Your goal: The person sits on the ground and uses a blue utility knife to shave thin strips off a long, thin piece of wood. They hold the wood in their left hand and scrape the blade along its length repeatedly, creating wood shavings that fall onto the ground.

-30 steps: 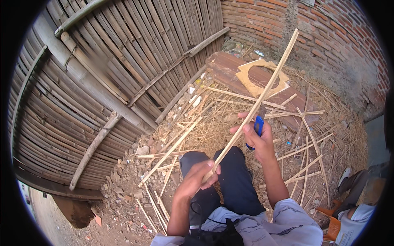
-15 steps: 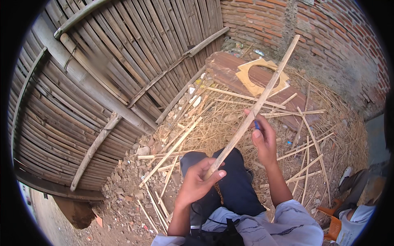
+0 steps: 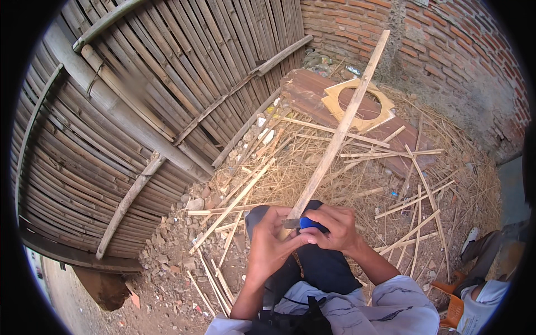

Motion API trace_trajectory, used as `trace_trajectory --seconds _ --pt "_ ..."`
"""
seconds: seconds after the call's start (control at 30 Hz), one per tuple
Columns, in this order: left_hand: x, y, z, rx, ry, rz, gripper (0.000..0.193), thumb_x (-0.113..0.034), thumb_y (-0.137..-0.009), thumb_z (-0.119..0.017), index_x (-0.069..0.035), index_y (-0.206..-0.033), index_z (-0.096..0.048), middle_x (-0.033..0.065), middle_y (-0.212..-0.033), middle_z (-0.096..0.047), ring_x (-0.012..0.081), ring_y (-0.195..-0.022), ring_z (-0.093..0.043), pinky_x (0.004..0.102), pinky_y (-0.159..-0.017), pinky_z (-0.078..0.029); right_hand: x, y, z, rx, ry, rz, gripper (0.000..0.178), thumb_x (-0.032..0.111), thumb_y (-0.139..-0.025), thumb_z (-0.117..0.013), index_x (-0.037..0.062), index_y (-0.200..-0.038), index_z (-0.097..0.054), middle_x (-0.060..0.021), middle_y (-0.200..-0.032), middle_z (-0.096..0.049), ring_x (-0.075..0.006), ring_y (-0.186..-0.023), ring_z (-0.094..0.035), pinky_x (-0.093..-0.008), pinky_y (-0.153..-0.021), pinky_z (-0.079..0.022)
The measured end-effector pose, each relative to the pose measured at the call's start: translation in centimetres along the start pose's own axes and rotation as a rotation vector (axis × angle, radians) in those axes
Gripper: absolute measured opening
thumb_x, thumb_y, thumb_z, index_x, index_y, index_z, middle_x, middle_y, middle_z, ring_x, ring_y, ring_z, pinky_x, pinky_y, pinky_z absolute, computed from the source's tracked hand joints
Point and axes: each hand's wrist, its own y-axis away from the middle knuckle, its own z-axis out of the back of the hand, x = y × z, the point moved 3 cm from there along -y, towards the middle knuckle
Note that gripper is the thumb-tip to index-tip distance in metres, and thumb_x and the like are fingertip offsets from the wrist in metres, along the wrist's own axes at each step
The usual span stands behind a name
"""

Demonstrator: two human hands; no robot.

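Note:
A long, flat wooden strip (image 3: 347,123) slants up and away from my lap. Its lower end sits in my left hand (image 3: 269,239), whose fingers and thumb close around it. My right hand (image 3: 339,228) grips a blue-handled knife (image 3: 314,224). The short grey blade lies across the strip close to my left fingers, and the two hands almost meet above my knees. Whether the blade has cut into the wood cannot be made out.
Beyond my knees, loose wooden strips (image 3: 237,205) lie over straw and rubble. A brown board (image 3: 301,92) bears a yellowish panel with a round hole (image 3: 335,106). A bamboo wall (image 3: 223,67) stands left, a brick wall (image 3: 446,50) behind. Another person's leg (image 3: 481,254) shows at right.
My right hand has come down and left to the strip's lower end, bringing the knife blade against it. The strip's far end has swung a little up and left.

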Motion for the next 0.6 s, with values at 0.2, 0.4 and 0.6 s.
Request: trace_trajectory --seconds 0.2,0.4,0.6 --pt "0.9 0.1 0.1 -0.043 -0.035 -0.041 0.048 -0.013 -0.09 -0.092 0.002 -0.124 -0.063 0.0078 -0.101 -0.078 0.0072 -0.095 -0.071 0.0235 -0.078 -0.057 0.1 -0.4 0.0 -0.008 0.0 -0.001 0.029 0.032 -0.09 -0.085 0.0079 -0.104 -0.076 -0.0041 -0.075 -0.067 -0.0234 -0.057 -0.066 -0.0358 -0.05 -0.049" --pt "1.6 0.2 0.0 -0.067 -0.075 -0.073 0.045 -0.003 -0.091 -0.088 0.005 -0.125 -0.061 0.0125 -0.106 -0.079 0.0128 -0.098 -0.075 0.0267 -0.084 -0.061 0.2 -0.5 0.1 0.01 0.024 -0.007 0.03 0.033 -0.09 -0.085 0.0074 -0.102 -0.077 -0.0044 -0.075 -0.068 -0.0239 -0.057 -0.066 -0.036 -0.05 -0.049" --pt "1.9 1.4 0.2 -0.095 -0.05 0.008 0.037 0.0 -0.094 -0.085 0.005 -0.123 -0.062 0.0115 -0.104 -0.079 0.0117 -0.095 -0.074 0.0253 -0.084 -0.059 -3.0 -0.7 1.9 -0.184 0.094 -0.126 0.029 0.03 -0.096 -0.083 0.003 -0.104 -0.077 -0.0091 -0.083 -0.074 -0.0257 -0.065 -0.073 -0.0353 -0.056 -0.054"
